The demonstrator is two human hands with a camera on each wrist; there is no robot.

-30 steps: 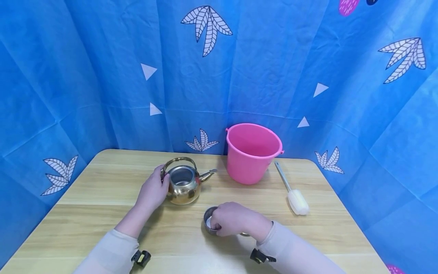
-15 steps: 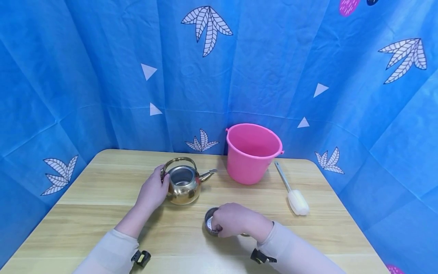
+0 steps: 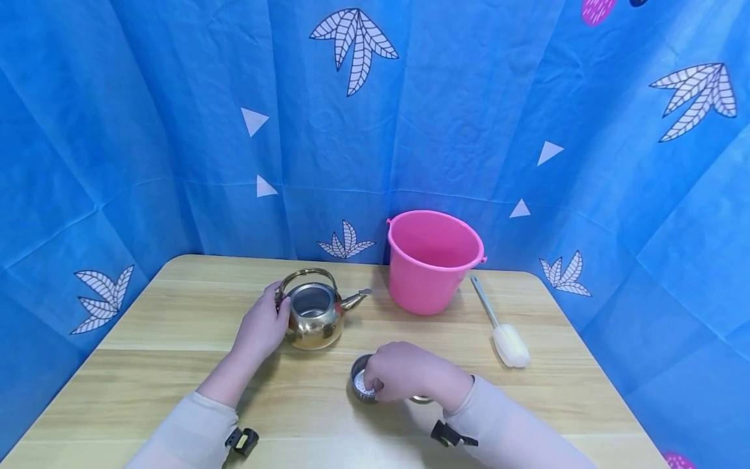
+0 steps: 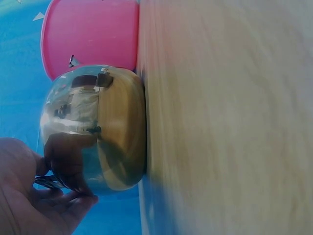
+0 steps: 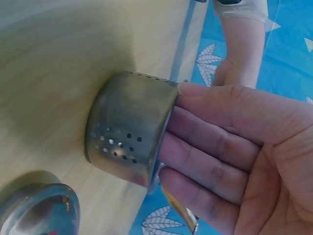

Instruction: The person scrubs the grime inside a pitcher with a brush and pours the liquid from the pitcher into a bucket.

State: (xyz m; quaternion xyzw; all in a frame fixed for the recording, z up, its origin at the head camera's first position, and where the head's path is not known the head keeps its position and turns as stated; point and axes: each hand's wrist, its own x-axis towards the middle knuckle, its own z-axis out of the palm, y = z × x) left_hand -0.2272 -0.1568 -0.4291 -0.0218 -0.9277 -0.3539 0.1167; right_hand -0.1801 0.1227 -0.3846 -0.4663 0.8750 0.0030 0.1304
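Note:
The brass kettle [image 3: 316,331] stands lidless on the table, its spout pointing right. My left hand [image 3: 263,326] grips the left base of its arched handle; in the left wrist view the hand [image 4: 39,196] is beside the shiny kettle body [image 4: 98,132]. Right of the kettle and nearer me, a small metal strainer [image 3: 357,383] with a perforated bottom stands upright. My right hand [image 3: 407,374] holds its rim; in the right wrist view the thumb of that hand [image 5: 234,152] touches the edge of the strainer [image 5: 127,127], with the other fingers reaching inside.
A pink bucket [image 3: 424,286] stands at the back of the table, right of the spout. Further right lies a white sponge brush [image 3: 511,345] with a long handle. A small round metal lid [image 3: 422,398] is partly hidden under my right wrist. Blue patterned cloth surrounds the table.
My right hand has shifted slightly up and right over the strainer, showing more of its perforated bottom and of the round lid. The left hand and kettle stay put.

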